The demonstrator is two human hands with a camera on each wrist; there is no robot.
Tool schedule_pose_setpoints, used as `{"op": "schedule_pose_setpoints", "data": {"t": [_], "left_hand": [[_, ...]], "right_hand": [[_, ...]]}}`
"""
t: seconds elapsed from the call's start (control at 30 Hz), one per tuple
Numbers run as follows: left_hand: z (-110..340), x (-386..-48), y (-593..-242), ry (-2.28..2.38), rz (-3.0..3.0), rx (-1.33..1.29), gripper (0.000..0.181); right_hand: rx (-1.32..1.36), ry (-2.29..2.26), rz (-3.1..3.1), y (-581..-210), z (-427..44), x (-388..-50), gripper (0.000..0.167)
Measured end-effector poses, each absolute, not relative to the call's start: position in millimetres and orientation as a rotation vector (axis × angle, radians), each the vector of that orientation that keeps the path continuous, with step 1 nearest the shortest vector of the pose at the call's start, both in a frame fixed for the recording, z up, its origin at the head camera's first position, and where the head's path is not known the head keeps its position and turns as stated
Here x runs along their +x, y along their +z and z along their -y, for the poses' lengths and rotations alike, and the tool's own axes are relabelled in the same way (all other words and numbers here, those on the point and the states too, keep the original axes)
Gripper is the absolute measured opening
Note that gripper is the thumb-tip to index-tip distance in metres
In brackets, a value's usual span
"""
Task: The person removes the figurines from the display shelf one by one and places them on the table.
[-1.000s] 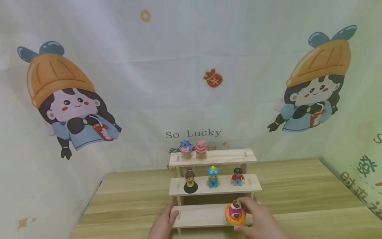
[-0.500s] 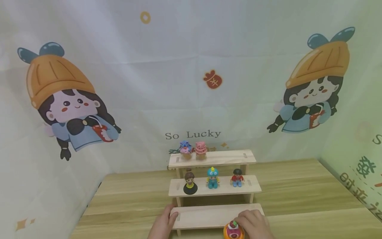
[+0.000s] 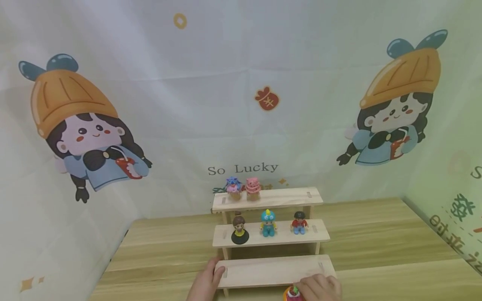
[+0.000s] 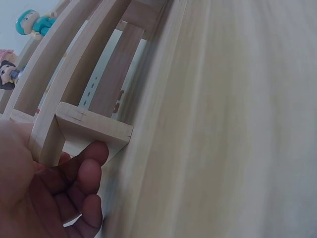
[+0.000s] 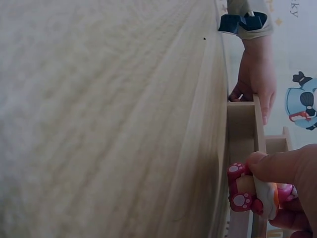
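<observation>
My left hand (image 3: pixel 205 282) grips the left end of the lowest tier of a wooden stepped shelf (image 3: pixel 275 269), thumb on top; in the left wrist view its fingers curl beneath, by the end support (image 4: pixel 94 124). Between the thumb and fingers of my right hand (image 3: pixel 318 287) is a pink toy figure with an orange rim (image 3: pixel 293 294), in front of the lowest tier near its right end. The right wrist view shows the toy's underside with two paw-print feet (image 5: pixel 241 200). The bottom of the toy is cut off in the head view.
On the middle tier stand a figure on a black base (image 3: pixel 239 234), a teal figure (image 3: pixel 268 225) and a red-jacketed figure (image 3: pixel 299 223). Blue (image 3: pixel 234 188) and pink (image 3: pixel 253 189) ice-cream toys stand on the top tier. Behind hangs a printed cloth (image 3: pixel 241 104).
The right hand has carried the pink toy from over the lowest tier's right part down toward the near side, in front of the tier. The left hand has kept its grip.
</observation>
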State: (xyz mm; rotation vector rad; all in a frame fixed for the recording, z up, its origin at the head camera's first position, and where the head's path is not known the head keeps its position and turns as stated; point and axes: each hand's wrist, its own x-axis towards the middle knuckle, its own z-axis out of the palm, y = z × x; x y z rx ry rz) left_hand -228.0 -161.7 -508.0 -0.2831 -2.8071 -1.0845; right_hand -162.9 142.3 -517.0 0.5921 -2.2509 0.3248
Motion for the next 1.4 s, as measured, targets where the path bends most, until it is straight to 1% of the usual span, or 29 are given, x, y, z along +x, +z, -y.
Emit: {"op": "schedule_pose_setpoints", "data": {"t": [0.2,0.4,0.63,1.03,1.4], "left_hand": [[161.3,-228.8,-508.0,-1.103,2.813,-0.292,0.042],[161.6,-227.5,-506.2,-1.120,2.807,-0.323,0.039],[162.7,-227.7,-504.0,-1.108,2.821,-0.306,0.041],[161.4,-226.2,-506.9,-1.074,2.797,-0.297,0.037],[160.1,-226.6,-505.8,-1.104,2.813,-0.273,0.040]], "right_hand": [[0.628,0.349,2.151,-526.4,-141.2,-166.2,0.048],[0.648,0.382,2.087,-531.9,-139.4,-169.0,0.052],[0.653,0.429,2.079,-533.0,-138.2,-169.7,0.044],[0.579,0.433,2.138,-536.3,-138.2,-166.5,0.045],[0.524,0.382,2.213,-537.5,-139.0,-165.8,0.049]]}}
